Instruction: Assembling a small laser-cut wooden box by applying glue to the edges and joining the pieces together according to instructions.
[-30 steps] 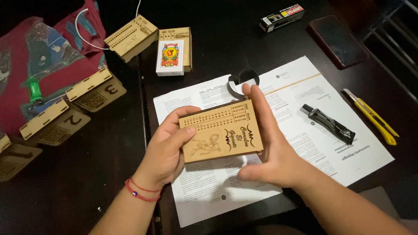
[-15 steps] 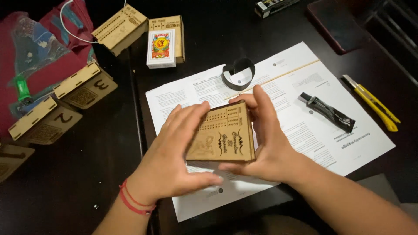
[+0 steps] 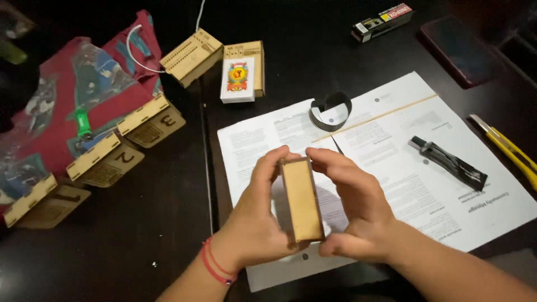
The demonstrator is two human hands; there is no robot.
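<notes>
A small wooden box is held between both hands above the printed sheets, turned so that a narrow plain side faces the camera. The left hand is closed against the box's left face, fingertips curled over the top edge; the right hand is closed against the right face, thumb tucked under the lower corner. The long axis of the box runs almost straight away from the body, tilted slightly to the left at the far end, and the box lies squarely between the two palms, so neither hand is markedly nearer (the broad faces are hidden by the fingers). A red cord bracelet is worn on the left wrist.

Beneath the grip, white printed sheets are spread on a dark table. On the sheets lie a black glue tube to the right and a dark curved band at the far edge. A yellow utility knife rests just beyond the right edge of the paper.

Farther out, a deck of cards lies on another wooden box, beside a slotted wooden box. Numbered wooden pieces are ranged along the left, against a red cloth bag. A dark phone and a small carton lie at the far right.
</notes>
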